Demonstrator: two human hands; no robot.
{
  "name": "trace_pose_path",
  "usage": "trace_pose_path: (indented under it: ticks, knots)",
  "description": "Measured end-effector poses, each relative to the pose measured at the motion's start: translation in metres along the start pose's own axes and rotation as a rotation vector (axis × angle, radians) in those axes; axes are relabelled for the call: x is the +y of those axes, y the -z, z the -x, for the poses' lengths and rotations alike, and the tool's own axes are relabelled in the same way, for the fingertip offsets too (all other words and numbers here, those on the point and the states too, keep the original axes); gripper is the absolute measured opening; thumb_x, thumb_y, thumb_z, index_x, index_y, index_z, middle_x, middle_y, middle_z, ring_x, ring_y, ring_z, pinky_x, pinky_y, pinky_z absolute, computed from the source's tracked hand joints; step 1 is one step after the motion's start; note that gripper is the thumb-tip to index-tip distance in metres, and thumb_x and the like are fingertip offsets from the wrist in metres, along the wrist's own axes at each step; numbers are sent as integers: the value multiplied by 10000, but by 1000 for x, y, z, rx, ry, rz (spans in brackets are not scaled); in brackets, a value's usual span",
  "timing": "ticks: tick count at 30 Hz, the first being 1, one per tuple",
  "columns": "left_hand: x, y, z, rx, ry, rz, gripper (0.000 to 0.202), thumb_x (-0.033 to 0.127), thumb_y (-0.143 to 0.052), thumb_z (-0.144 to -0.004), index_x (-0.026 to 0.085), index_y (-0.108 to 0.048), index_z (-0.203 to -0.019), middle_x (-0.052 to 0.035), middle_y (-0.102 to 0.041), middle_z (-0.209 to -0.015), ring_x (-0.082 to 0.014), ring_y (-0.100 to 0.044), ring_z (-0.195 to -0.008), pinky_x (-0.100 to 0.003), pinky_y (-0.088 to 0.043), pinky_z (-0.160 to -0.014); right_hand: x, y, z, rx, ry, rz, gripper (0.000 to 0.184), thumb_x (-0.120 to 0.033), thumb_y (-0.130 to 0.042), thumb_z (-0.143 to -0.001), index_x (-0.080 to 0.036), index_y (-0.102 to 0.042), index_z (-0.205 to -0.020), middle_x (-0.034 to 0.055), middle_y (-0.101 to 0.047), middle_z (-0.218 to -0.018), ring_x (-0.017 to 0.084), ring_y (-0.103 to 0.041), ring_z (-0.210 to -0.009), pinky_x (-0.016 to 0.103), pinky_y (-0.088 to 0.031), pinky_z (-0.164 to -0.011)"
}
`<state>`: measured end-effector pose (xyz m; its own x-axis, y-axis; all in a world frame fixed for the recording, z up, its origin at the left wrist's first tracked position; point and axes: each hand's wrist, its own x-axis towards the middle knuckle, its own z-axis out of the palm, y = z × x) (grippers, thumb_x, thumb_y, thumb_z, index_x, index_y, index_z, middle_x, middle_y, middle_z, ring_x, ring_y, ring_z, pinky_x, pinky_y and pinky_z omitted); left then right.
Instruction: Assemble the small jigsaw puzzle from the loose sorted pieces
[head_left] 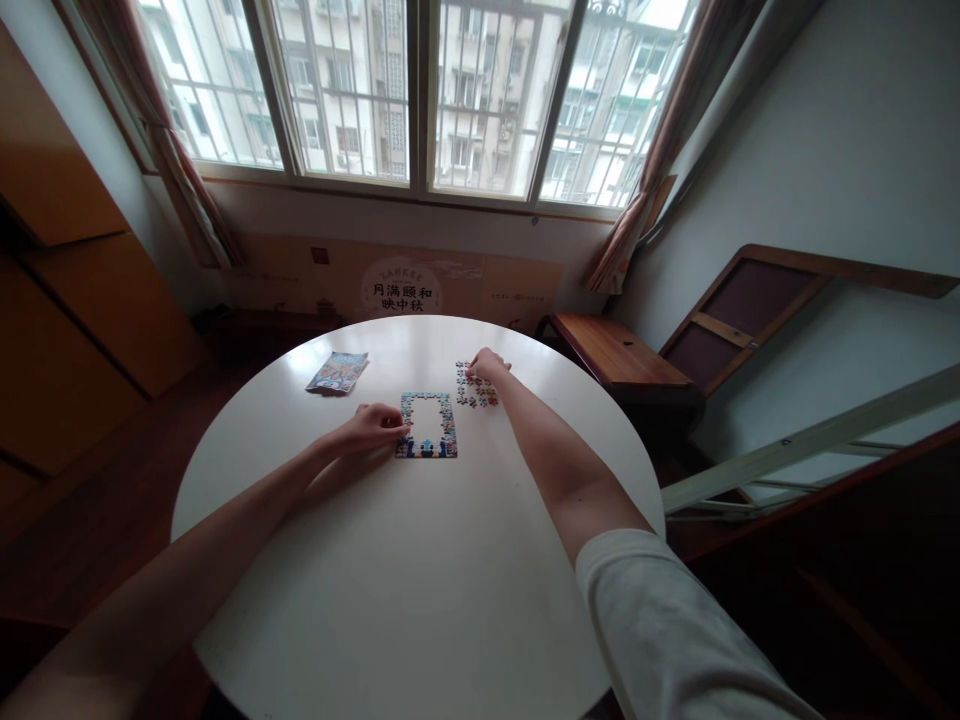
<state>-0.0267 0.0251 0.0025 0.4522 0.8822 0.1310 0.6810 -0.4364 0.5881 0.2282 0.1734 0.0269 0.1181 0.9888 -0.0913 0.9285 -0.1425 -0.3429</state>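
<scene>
A small jigsaw border (pixel 427 425), a colourful rectangle with an empty middle, lies on the round white table (pixel 405 580). My left hand (pixel 371 428) rests against the border's left edge with fingers curled and pinched; what they grip is too small to make out. My right hand (pixel 487 366) reaches to a patch of several loose puzzle pieces (pixel 475 388) just right of the border, fingers bent down onto the pieces. Whether it holds one is hidden.
A printed packet or picture card (pixel 337 372) lies on the table at the far left. A wooden bench (pixel 615 362) stands right of the table, and a folded wooden frame (pixel 750 310) leans on the wall. Barred windows (pixel 420 90) fill the back.
</scene>
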Motion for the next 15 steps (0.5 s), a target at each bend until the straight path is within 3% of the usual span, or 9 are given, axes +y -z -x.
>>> trace_pose_path:
  ticks: [15]
  knots:
    - [-2,-1,-1,-16,-6,11,431,541,-522,-780,149,-579,-607,16,-479,-589,-111,-412,-602,-220,-293,-568,-5,-1,-2,10,-88,-29,304,-296,-787,-645,-159,-641,-874,134,-657,-1027,320,-531,-1104,439,-375,-874]
